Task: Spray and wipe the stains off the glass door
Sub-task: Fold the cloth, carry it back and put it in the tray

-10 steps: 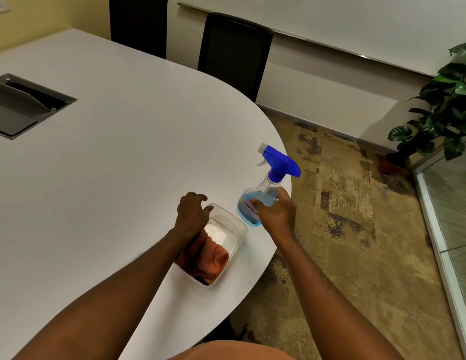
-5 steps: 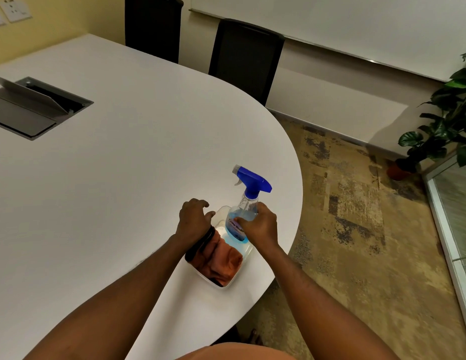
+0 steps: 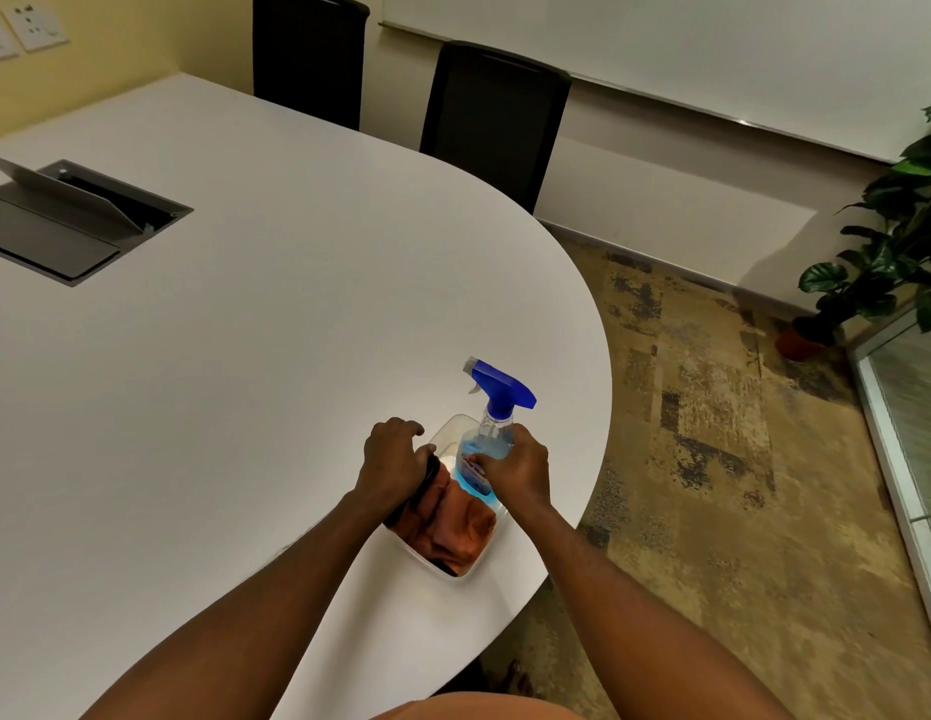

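A clear spray bottle (image 3: 497,407) with a blue trigger head and blue liquid stands upright in the far end of a clear plastic container (image 3: 464,576) near the table's edge. My right hand (image 3: 520,467) is wrapped around the bottle's body. An orange cloth (image 3: 453,527) lies bunched in the container's near half. My left hand (image 3: 393,457) sits at the container's left rim, with its fingers curled over a dark part of the cloth. The glass door (image 3: 915,407) shows at the far right edge of the view.
The container sits on a large white oval table (image 3: 245,356) with an open grey cable box (image 3: 74,220) at the left. Two black chairs (image 3: 494,116) stand behind the table. A potted plant (image 3: 889,262) stands by the door on patterned carpet.
My right hand has carried the spray bottle left from beyond the table's edge and lowered it into the container. My left hand has stayed on the cloth.
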A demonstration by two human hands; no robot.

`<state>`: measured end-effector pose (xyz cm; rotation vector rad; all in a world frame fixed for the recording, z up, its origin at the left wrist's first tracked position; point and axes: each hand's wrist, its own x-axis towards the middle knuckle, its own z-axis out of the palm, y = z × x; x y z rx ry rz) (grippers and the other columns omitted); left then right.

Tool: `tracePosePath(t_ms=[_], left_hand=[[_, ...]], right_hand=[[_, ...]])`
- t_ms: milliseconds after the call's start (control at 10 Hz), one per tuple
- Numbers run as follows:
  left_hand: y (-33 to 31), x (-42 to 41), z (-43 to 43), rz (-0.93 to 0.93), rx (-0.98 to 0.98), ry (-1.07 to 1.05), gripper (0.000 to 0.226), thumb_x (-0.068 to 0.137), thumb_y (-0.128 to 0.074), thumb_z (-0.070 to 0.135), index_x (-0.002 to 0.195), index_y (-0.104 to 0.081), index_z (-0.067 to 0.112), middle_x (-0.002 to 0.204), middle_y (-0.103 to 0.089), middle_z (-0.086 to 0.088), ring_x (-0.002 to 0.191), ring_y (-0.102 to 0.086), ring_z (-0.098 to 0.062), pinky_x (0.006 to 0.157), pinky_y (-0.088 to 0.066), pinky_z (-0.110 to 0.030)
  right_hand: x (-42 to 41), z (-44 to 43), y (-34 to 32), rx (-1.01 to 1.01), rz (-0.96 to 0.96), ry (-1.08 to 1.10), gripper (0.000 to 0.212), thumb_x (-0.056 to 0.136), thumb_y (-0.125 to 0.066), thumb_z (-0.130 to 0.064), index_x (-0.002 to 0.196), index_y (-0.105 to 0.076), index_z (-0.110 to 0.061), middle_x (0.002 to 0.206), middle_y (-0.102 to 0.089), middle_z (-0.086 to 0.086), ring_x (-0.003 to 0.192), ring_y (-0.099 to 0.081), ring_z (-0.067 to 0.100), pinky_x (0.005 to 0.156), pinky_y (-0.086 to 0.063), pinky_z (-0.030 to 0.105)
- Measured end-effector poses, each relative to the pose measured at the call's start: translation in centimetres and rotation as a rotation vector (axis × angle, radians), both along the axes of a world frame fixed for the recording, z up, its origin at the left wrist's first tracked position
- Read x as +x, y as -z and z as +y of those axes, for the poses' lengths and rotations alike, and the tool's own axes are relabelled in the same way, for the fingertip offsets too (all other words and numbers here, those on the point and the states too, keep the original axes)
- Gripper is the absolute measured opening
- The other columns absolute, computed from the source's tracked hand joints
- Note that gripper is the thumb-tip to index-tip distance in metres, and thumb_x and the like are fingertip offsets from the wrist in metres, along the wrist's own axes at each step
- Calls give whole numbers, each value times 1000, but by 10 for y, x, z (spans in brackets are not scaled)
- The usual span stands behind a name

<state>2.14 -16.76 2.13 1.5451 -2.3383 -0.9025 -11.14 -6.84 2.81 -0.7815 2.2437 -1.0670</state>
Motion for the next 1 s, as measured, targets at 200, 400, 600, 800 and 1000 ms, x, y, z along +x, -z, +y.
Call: tracePosePath(t_ms=[200,400,600,800,1000], left_hand=[[1,6,2,-6,-1,1,38,93,-59,31,126,-58,12,135,-54,-7,124,-46,-22,104,-38,-31],[0,8,7,10,-12,27,37,93,-58,28,126,-59,11,131,-57,-7,120,-48,-22,98,-40,-28],[-1,-3,28,24,6,98,30,93,-57,34,110,-65,11,105,-66,-6,85,-50,-11,75,-38,-20],[-5,-14,66,90,-28,340,28,95,-51,41,99,-61,16,90,-64,2,81,-58,-9,81,-46,-19],[-5,-47,106,90,-80,672,36,97,-44,44,87,-60,14,80,-60,0,72,-52,-10,69,-41,-21]], right_hand=[[2,2,6,4,-7,9,52,79,-78,-18,124,-53,-7,126,-63,9,115,-61,24,92,-52,31],[0,2,12,14,-23,15,55,78,-79,-21,123,-51,-8,124,-62,9,115,-61,24,88,-52,26],[0,19,23,97,23,68,76,76,-81,-30,137,-41,-12,138,-51,7,125,-53,21,96,-48,28],[-1,60,30,110,136,265,64,81,-77,-27,134,-45,-12,134,-52,6,121,-54,21,98,-51,32],[-10,123,32,204,285,448,21,88,-67,-30,94,-52,-17,94,-58,2,87,-58,22,67,-49,34]])
